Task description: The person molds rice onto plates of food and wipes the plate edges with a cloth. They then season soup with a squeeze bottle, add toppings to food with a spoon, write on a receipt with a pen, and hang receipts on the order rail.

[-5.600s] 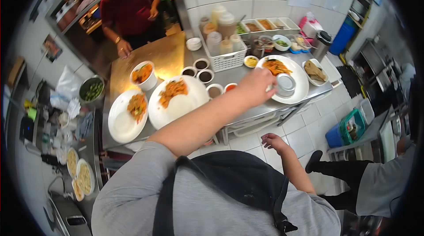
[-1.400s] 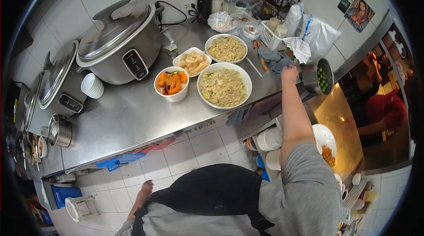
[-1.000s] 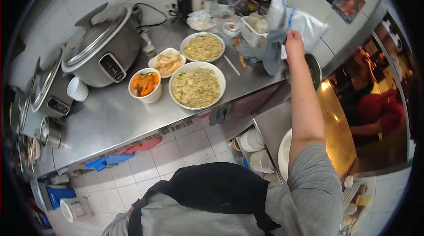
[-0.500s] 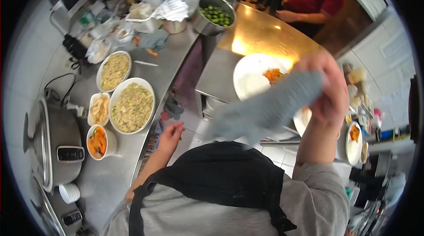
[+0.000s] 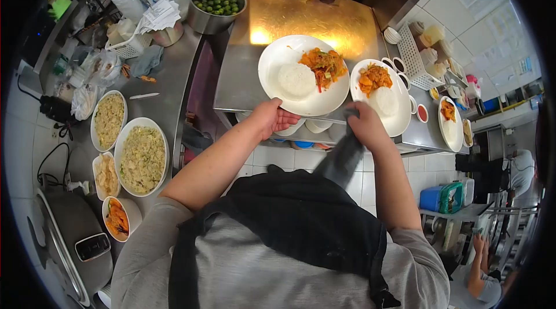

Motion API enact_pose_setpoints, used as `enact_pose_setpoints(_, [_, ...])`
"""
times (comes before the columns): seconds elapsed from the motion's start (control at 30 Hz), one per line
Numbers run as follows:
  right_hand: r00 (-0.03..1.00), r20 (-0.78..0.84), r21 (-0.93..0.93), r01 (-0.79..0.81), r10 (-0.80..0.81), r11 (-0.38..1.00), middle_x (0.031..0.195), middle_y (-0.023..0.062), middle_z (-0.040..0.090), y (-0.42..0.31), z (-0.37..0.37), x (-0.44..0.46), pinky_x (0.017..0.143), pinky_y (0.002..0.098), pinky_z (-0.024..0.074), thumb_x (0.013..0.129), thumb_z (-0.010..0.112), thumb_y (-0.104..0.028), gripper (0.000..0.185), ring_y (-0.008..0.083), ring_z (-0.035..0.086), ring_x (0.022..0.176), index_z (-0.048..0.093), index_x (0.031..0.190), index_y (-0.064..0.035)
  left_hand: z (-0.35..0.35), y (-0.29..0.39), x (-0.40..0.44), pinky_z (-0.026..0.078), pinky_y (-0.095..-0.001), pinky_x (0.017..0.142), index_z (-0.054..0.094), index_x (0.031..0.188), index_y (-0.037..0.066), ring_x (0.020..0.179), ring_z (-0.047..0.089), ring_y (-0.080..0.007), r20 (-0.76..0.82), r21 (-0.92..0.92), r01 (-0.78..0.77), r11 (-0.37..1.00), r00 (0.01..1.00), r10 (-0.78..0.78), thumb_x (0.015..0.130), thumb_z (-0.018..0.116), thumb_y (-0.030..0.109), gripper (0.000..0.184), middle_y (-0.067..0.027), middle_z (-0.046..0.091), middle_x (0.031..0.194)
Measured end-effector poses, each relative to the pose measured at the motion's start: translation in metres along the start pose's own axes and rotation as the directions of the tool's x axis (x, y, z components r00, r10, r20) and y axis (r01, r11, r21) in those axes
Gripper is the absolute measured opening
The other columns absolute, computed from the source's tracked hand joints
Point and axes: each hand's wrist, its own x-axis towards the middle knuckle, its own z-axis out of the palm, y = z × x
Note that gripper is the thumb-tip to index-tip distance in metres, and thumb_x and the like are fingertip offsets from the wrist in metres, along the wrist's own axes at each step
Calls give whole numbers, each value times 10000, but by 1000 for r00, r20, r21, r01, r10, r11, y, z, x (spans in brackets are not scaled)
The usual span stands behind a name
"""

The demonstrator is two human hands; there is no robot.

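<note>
Grey cloth [image 5: 337,161] hangs from the closed right hand [image 5: 369,127] off the near edge of the bench [image 5: 238,84], just beside the second rice plate [image 5: 399,126]. At that edge lies the larger rice plate [image 5: 271,65]; the left hand [image 5: 272,119] is at its near rim, fingers extended, though whether it grips I cannot tell. Both plates carry an orange stir-fry [image 5: 325,67].

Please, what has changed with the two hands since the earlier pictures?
The right hand took a gray cloth from the steel counter and carried it rightward; the cloth now hangs from that hand near the large plate. The left hand, beside that counter before, moved to the plate's rim. The fried rice and the metal pot stayed where they were.
</note>
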Motion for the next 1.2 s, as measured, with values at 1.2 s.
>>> enact_pose_setpoints(1.2, [856,-247,-541,268,-455,797,983,180,536,32,34,135,846,384,446,731,459,11,281,347,515,969,660,918,-49,25,-15,-17,467,-359,824,460,1156,-38,953,598,-228,-5,-281,2,960,1000,-4,922,230,200,405,-177,619,1051])
